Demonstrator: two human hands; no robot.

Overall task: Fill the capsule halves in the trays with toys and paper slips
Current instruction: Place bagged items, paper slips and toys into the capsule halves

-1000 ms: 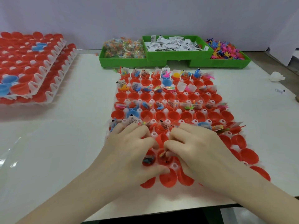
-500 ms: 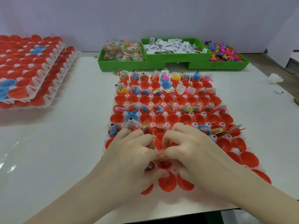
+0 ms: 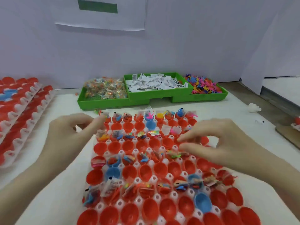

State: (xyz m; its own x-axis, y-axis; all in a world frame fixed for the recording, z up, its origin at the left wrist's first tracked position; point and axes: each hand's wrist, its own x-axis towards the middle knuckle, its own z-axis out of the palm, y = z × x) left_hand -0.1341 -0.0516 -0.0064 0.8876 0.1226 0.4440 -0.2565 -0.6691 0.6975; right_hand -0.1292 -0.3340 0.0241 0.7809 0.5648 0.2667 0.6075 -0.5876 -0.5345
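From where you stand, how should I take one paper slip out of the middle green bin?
Pinch a raised corner or edge of a top slip in the paper slips pile, coming straight down from above: they lie loose and flat, and the green bin walls block any sideways approach.

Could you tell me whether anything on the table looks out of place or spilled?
A few small toys lie loose on the table just in front of the green bins, outside any compartment. A crumpled white scrap also sits alone at the right.

The scene is viewed from one head-worn camera, angled forward and down. The desk (image 3: 48, 200) is seen from close above, toward the wall (image 3: 194, 46).
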